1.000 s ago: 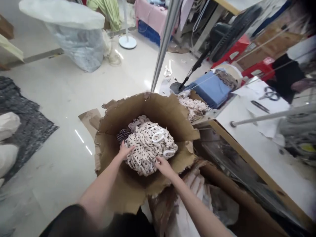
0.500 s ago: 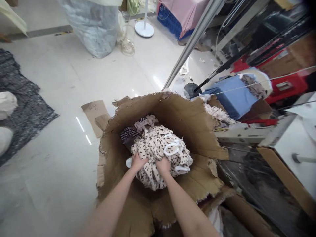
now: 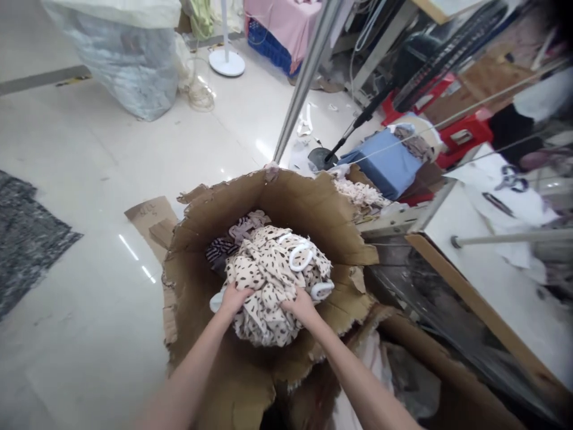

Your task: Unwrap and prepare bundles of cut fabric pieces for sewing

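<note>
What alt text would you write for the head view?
The left hand and right hand clutch a spotted cream fabric bundle with white plastic rings on it, inside a torn cardboard box. Striped fabric lies behind the bundle, and a shiny pale floor surrounds the box.

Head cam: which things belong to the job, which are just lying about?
In the job: left hand, right hand, spotted fabric bundle, white plastic rings, striped fabric, torn cardboard box.
Lying about: blue fabric stack, scissors, plastic sack, red stool.
</note>
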A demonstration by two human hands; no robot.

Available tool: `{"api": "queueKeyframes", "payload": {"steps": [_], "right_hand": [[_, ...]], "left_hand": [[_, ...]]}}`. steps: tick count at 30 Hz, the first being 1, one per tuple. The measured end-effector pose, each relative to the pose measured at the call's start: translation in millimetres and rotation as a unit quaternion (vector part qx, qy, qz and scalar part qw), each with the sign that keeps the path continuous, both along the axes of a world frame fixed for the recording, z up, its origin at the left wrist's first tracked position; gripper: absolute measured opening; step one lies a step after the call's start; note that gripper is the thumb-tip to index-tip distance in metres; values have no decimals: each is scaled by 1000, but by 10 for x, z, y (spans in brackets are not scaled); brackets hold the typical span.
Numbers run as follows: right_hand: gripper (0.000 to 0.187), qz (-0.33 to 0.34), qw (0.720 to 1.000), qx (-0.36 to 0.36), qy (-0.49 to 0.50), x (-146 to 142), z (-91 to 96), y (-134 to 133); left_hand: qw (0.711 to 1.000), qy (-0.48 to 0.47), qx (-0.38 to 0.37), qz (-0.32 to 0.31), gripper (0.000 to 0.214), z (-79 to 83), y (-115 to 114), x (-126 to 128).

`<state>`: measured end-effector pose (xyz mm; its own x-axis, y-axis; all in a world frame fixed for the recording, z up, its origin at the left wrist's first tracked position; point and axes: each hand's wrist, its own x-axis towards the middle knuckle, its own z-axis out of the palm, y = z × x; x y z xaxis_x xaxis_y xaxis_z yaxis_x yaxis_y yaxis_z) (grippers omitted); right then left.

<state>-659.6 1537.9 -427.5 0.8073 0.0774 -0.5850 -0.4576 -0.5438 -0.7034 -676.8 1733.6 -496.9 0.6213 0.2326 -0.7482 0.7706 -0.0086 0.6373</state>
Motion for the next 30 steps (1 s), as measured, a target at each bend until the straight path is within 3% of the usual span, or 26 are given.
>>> {"api": "queueKeyframes", "payload": {"steps": [5,6,8,10,14,15,17,20,24,30], "right_hand": [[40,-48,997,58,-25,21,694,169],[39,-57,996,64,-30,37,785,171],[39,-52,996,54,-50,80,832,137],[40,-11,999,-4,-52,134,677,78],[45,78,983,-168,-4,245,-16,21],[44,86,979,-184,-1,260,-201,23],[38,89,978,-187,-4,261,-526,30],[28,83,980,-183,-2,211,-852,8],[25,58,988,-145,-6,98,-965,-68],[34,-32,997,-52,-52,-49,-647,-156]], "left_hand": [[996,-40,-46,67,43,487,220,60],[994,-48,-59,74,45,526,263,71],[997,-60,-47,27,43,501,318,71],[997,-58,0,-45,37,352,317,29],[987,-57,51,-140,17,-145,196,-95],[983,-59,52,-163,10,-277,167,-105],[977,-63,58,-195,13,-520,146,-97],[975,-54,77,-203,16,-805,213,-88],[976,5,83,-200,14,-964,325,-330],[980,37,46,-192,15,-786,229,-942]]}}
